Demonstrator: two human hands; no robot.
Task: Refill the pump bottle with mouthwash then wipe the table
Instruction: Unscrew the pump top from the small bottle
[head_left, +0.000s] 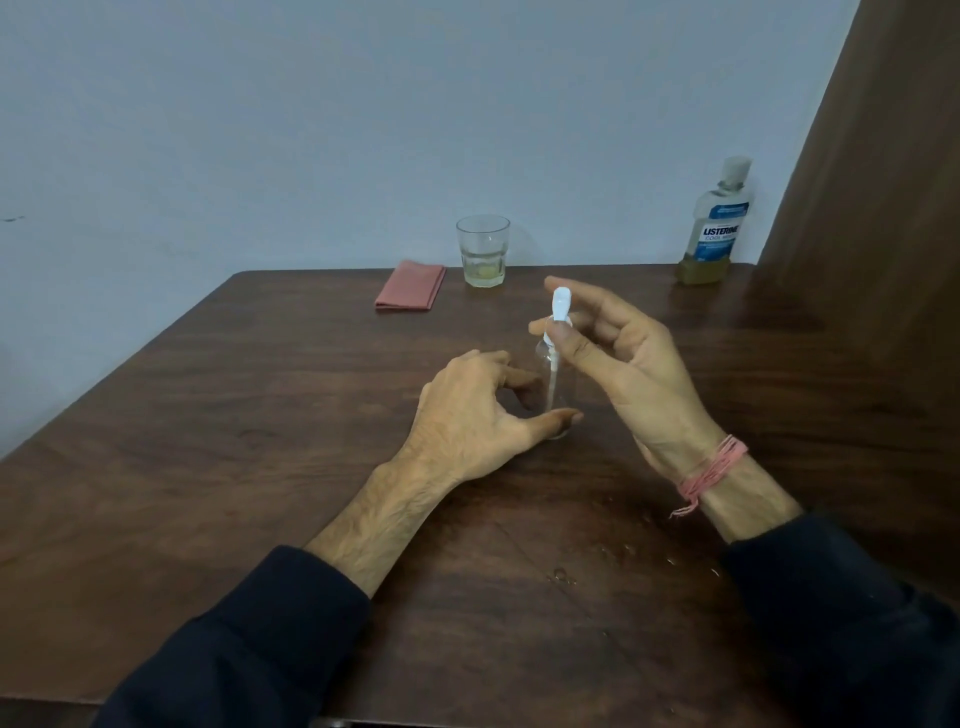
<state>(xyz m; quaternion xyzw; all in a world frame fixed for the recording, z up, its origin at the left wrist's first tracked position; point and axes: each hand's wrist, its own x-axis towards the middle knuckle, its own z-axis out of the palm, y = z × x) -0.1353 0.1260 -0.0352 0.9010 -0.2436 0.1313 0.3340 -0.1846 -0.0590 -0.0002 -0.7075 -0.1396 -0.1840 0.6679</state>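
Right hand (631, 374) pinches the white pump head (561, 306) between thumb and forefinger, other fingers spread. Left hand (470, 415) curls round the base of the clear pump bottle (558, 384), which stands upright mid-worktop (260, 441). Droplets (563, 574) lie on the wood toward the near edge. Along the far edge: folded pink cloth (410, 293), glass (482, 252) holding a little yellowish liquid, and, at the far right corner, a mouthwash bottle (717, 223) labelled "LISTERINE", smaller print unreadable.
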